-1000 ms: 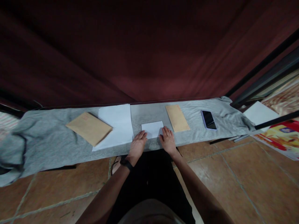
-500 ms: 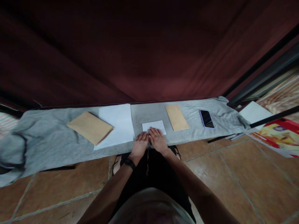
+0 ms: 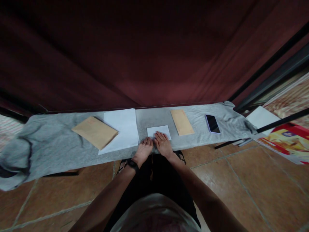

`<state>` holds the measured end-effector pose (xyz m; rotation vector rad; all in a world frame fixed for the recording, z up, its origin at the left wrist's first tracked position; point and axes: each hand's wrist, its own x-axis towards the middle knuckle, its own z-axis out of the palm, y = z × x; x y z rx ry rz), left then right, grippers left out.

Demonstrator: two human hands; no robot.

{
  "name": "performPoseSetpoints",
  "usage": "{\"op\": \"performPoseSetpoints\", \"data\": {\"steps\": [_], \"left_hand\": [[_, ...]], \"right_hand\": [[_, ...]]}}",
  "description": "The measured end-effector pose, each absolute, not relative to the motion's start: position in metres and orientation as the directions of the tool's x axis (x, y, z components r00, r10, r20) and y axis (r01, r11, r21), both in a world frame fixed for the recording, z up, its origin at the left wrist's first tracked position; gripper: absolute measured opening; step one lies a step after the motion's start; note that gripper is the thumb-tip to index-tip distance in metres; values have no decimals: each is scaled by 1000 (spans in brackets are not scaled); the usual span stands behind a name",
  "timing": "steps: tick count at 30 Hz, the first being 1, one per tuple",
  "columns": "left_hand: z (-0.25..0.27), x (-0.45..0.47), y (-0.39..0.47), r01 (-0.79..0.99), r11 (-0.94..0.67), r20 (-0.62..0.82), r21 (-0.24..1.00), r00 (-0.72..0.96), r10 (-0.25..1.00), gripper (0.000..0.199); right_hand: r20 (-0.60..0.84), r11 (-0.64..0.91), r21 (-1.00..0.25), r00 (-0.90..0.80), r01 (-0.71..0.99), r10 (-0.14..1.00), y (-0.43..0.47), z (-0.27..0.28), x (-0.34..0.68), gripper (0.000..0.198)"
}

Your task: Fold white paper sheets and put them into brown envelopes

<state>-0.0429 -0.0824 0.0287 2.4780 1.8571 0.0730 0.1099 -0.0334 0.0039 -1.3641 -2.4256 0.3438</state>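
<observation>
Pressing down on a small white rectangular piece of paper (image 3: 151, 131), I have my right hand (image 3: 164, 145) laid over its near edge, palm down, the fingers straight and close together on top, clamped on nothing. My left hand (image 3: 145, 148) rests just beside it at the near left corner of the paper, fingertips bent slightly downward; whether they pinch the edge I cannot tell, since the thumb is hidden. My two hands sit side by side, their index fingers almost meeting. The paper lies flat in front of my body, near the front edge of a long narrow surface spread with wrinkled grey cloth (image 3: 55, 145).

To the left of my left hand are large white sheets of paper (image 3: 123, 122), with a stack of brown paper envelopes (image 3: 95, 131) set at a slant across their left part. To the right of the small paper, and apart from it, lies a single brown paper envelope (image 3: 182, 122), tilted a little. Farther right is a dark-screened phone in a pale purple case (image 3: 212, 124). I wear a black wristband (image 3: 132, 165) on my left wrist, and a dark red curtain (image 3: 154, 64) hangs beyond the cloth.
</observation>
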Motion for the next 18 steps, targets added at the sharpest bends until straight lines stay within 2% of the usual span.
{"op": "performPoseSetpoints", "data": {"steps": [5, 8, 12, 18], "left_hand": [[31, -37, -77, 959, -256, 98, 123, 245, 965, 41], [28, -27, -60, 966, -157, 166, 204, 124, 978, 48], [14, -15, -40, 962, -2, 138, 274, -38, 990, 57], [-7, -20, -41, 967, -44, 191, 252, -5, 982, 62]], "right_hand": [[180, 478, -376, -443, 794, 878, -27, 3, 107, 47], [172, 478, -331, -446, 813, 878, -21, 4, 107, 49], [148, 493, -253, -471, 832, 870, -17, 1, 108, 51], [180, 508, -214, -477, 834, 860, -15, -7, 120, 52]]}}
